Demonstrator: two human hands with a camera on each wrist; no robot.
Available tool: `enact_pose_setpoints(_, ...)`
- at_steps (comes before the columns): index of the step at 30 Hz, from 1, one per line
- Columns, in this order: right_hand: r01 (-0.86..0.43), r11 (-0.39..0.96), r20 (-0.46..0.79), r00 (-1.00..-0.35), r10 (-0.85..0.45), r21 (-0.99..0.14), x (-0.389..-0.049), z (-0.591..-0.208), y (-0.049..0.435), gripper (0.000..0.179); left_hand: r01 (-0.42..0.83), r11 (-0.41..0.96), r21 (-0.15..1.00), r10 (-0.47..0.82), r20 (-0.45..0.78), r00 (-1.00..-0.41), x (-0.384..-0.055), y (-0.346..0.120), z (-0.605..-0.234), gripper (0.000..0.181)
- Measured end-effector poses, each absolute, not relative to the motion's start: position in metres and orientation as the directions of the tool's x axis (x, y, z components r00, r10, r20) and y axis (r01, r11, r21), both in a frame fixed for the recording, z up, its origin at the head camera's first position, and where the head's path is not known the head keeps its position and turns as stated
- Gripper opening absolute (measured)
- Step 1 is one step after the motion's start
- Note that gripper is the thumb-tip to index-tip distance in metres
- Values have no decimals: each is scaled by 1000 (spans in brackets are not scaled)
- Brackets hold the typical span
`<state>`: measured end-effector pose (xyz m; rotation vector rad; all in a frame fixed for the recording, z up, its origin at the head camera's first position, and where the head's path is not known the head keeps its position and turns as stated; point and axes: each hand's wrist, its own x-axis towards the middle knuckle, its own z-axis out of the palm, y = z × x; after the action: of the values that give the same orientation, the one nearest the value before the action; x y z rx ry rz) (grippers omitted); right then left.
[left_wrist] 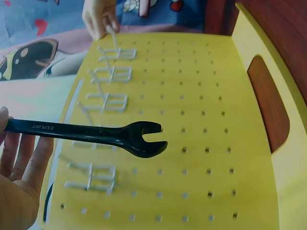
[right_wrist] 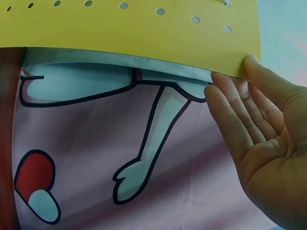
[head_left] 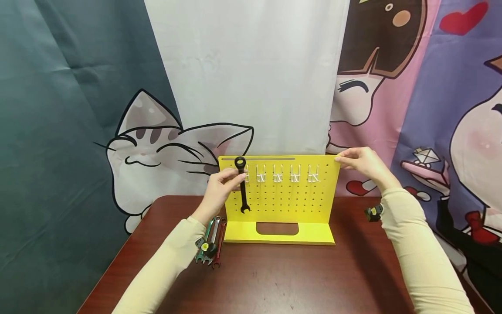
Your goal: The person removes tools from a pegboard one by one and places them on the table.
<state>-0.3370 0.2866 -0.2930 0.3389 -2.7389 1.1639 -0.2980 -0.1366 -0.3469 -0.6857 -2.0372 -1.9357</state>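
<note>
My left hand (head_left: 220,188) pinches a black combination wrench (head_left: 243,192) near its ring end, with the open end hanging down. The wrench is in front of the left part of a yellow pegboard (head_left: 290,207), beside the leftmost white hook, and appears apart from it. In the left wrist view, the wrench's open jaw (left_wrist: 144,140) lies across the board's face. With thumb and fingers, my right hand (head_left: 362,165) grips the board's upper right corner. A row of several white hooks (head_left: 277,175) runs along the board's upper part, with nothing hanging on them.
Left of the board's base, green, silver and red wrenches (head_left: 219,244) lie together on the brown table (head_left: 266,279), partly behind my left wrist. A printed cartoon curtain (head_left: 251,78) hangs behind the table.
</note>
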Motion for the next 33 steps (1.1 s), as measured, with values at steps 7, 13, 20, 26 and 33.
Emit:
enact_pose_setpoints(7,-265,676,223,-963,-151,-688,-338,-292,287,46,497,21,868,79,494,-866,-291,-169,-340,24)
enact_pose_setpoints(13,-258,688,217,-965,-148,-678,-338,-290,285,47,491,35,870,0,492,-871,-288,-189,-336,19)
enact_pose_setpoints(20,-264,686,215,-964,-159,-678,-340,-292,285,48,484,44,874,-69,486,-871,-286,-210,-338,19)
enact_pose_setpoints(26,-259,683,212,-965,-154,-682,-340,-296,288,49,446,39,894,-170,446,-879,-283,-227,-341,11)
enact_pose_setpoints(33,-261,674,214,-964,-155,-691,-339,-295,289,49,379,69,923,-233,384,-893,-280,-254,-338,35)
